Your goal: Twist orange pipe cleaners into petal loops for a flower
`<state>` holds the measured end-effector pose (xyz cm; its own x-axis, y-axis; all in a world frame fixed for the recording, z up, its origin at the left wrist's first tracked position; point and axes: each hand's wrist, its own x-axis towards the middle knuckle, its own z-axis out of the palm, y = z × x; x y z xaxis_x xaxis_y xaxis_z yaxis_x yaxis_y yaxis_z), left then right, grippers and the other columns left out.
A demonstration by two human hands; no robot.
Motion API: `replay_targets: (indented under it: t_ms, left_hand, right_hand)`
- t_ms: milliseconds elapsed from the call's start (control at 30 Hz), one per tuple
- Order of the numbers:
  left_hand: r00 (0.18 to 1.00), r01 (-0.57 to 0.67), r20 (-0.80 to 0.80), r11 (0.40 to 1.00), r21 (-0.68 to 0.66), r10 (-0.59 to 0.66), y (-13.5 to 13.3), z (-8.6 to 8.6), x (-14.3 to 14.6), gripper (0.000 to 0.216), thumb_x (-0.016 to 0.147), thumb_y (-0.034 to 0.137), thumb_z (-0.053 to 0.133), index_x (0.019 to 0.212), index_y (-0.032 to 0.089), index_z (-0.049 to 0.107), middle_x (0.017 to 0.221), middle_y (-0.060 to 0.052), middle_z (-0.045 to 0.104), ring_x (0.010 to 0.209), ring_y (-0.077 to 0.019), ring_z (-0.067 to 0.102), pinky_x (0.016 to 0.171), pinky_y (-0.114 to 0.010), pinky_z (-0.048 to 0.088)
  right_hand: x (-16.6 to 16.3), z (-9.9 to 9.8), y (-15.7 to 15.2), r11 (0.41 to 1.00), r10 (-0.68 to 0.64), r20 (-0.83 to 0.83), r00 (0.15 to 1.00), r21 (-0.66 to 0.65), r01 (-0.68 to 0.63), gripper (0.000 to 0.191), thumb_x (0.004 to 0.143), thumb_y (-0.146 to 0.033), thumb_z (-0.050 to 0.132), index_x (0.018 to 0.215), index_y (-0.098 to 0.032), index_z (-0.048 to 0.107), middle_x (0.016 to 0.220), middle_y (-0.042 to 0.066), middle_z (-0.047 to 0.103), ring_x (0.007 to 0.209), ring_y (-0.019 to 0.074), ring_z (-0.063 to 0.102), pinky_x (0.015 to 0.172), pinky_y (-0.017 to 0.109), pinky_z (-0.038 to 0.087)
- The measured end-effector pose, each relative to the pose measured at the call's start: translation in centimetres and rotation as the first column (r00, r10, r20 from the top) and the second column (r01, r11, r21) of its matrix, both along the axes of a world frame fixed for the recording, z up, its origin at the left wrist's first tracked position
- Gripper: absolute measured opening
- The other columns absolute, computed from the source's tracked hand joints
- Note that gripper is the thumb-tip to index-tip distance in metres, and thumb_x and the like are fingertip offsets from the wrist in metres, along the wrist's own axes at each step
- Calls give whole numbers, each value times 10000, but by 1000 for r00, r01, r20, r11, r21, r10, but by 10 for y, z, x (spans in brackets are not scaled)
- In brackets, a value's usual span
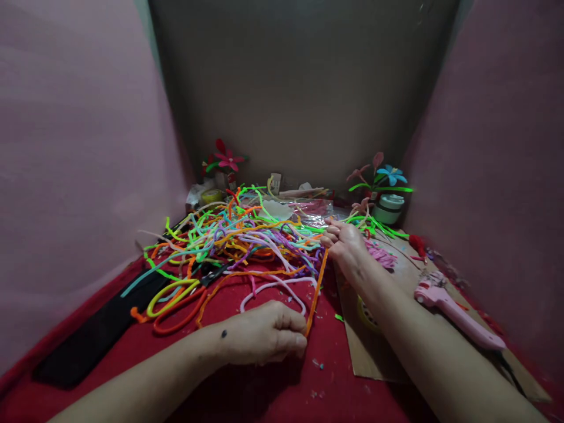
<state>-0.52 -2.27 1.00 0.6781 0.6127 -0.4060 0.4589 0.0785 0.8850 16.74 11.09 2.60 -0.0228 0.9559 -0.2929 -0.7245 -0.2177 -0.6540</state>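
An orange pipe cleaner (pixel 318 292) runs between my two hands over the red cloth. My left hand (pixel 275 335), low in the middle, pinches its near end. Farther up, my right hand (pixel 341 239) is closed around the other end at the right edge of a tangled pile of colourful pipe cleaners (pixel 255 235). A loop of pale lilac pipe cleaner (pixel 273 283) lies just beyond my left hand. Scissors with yellow and red handles (pixel 174 299) rest left of it, their blades partly under the pile.
A pink glue gun (pixel 458 311) lies on the cardboard sheet (pixel 379 364) at right, where a yellow tape roll (pixel 368 314) is partly behind my forearm. Pipe-cleaner flowers (pixel 228 160) and a lidded jar (pixel 388 208) stand at the back. A black flat strip (pixel 92 341) lies at left.
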Motion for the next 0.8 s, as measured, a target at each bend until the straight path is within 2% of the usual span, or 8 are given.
replay_targets:
  t_ms: [133, 300, 400, 500, 567, 667, 800]
  left_hand:
    - [1000, 0, 27, 1000, 22, -1, -1, 5, -2, 244, 803, 346, 495, 636, 173, 457, 499, 69, 355, 429, -63, 300, 402, -196, 232]
    - [993, -55, 107, 998, 9, 54, 1, 15, -7, 264, 785, 334, 535, 604, 171, 432, 477, 80, 322, 411, -53, 271, 400, -196, 212]
    - [977, -135, 160, 989, -63, 143, 2, 16, -7, 247, 770, 333, 556, 616, 162, 467, 431, 84, 343, 370, -44, 260, 373, -187, 188]
    - [895, -363, 256, 930, -58, 365, 6, 10, -6, 237, 780, 358, 546, 665, 156, 498, 406, 86, 381, 337, -32, 259, 359, -165, 197]
    - [823, -478, 329, 877, -43, 464, 11, 5, -5, 242, 788, 375, 542, 700, 151, 514, 412, 87, 394, 329, -28, 261, 354, -156, 215]
    - [781, -500, 392, 863, -75, 487, 18, -2, -6, 250, 789, 392, 548, 734, 149, 528, 417, 88, 399, 310, -29, 262, 328, -156, 225]
    - [769, -499, 408, 861, -97, 492, 23, -11, -5, 241, 785, 390, 556, 740, 155, 525, 415, 87, 420, 285, -34, 277, 300, -157, 246]
  right_hand:
    - [-11, 1, 11, 1000, 0, 2, 1000, -8, 0, 200, 844, -61, 347, 695, -165, 431, 351, -137, 163, 272, 35, 103, 290, 151, 107]
    - [-23, 3, 25, 1000, -23, -18, 1000, 12, 24, 214, 885, -99, 328, 712, -171, 431, 353, -134, 148, 263, 39, 111, 289, 140, 116]
    - [-25, 7, 25, 998, -13, -46, 999, 58, 16, 230, 926, -185, 318, 727, -179, 435, 366, -117, 245, 268, 45, 191, 295, 133, 198]
    - [-21, 13, 10, 995, 53, -63, 997, 88, -47, 255, 931, -314, 330, 768, -168, 461, 526, -6, 532, 420, 102, 493, 396, 206, 423]
    - [-19, 13, -7, 987, 130, -55, 990, 102, -124, 240, 909, -341, 374, 817, -149, 486, 649, 69, 613, 574, 167, 600, 492, 286, 498]
    - [-23, 6, -38, 965, 246, 26, 969, 86, -248, 154, 887, -222, 419, 797, -140, 513, 683, 88, 642, 594, 167, 620, 583, 305, 516]
    - [-40, -7, -67, 930, 319, 119, 940, 149, -335, 53, 793, -137, 534, 772, -123, 581, 642, 55, 642, 531, 124, 590, 541, 233, 476]
